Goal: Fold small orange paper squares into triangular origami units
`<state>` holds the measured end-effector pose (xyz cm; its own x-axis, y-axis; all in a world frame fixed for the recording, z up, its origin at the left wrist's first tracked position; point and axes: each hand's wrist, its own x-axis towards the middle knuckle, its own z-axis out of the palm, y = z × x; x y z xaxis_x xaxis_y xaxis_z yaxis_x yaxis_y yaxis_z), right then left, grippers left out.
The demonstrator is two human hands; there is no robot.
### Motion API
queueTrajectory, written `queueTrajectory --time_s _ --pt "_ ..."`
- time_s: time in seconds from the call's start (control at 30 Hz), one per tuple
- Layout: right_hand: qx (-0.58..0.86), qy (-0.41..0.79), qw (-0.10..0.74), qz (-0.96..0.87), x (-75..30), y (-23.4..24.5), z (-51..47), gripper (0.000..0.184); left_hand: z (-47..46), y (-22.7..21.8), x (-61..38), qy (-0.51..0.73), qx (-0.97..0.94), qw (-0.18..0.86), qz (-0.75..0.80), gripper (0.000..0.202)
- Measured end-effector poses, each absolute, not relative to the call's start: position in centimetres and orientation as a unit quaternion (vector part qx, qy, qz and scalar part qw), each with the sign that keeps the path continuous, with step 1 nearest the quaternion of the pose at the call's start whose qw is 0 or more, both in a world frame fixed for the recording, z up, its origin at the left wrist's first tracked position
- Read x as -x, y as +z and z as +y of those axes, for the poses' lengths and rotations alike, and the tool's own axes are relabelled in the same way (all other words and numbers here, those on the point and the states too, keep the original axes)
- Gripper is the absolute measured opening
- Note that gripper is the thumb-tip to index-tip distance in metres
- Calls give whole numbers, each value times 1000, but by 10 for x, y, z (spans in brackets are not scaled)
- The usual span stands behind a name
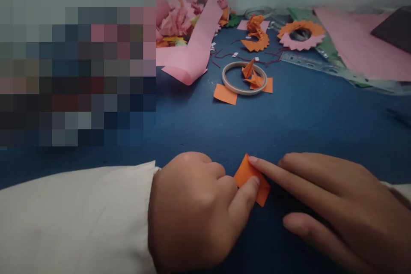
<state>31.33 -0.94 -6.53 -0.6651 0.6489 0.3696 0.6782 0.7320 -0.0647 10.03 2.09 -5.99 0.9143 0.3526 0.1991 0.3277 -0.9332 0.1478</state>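
Observation:
A small folded piece of orange paper lies on the blue table surface near the front edge. My left hand, in a white sleeve, is curled into a loose fist with its index finger pressing down on the paper's near side. My right hand lies flat beside it, fingers stretched out, its index fingertip pressing the paper's upper edge. Both hands touch the paper; neither lifts it.
Further back a tape ring holds folded orange pieces, with orange paper squares beside it. Pink paper strips, crumpled pink paper, orange and pink paper rosettes, a clear ruler and pink sheets crowd the back.

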Motion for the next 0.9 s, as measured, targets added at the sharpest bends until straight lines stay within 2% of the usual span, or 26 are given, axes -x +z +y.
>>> queueTrajectory --time_s 0.37,0.57,0.9 --pt "373 -57 149 -914 -311 -69 -9 46 21 -59 -100 113 -979 50 165 25" --pt "381 -55 181 -905 -315 -68 -9 40 23 -60 -103 130 -974 49 178 22" --pt "350 -12 172 -921 -314 -66 -7 41 22 -59 -100 116 -979 34 165 25"
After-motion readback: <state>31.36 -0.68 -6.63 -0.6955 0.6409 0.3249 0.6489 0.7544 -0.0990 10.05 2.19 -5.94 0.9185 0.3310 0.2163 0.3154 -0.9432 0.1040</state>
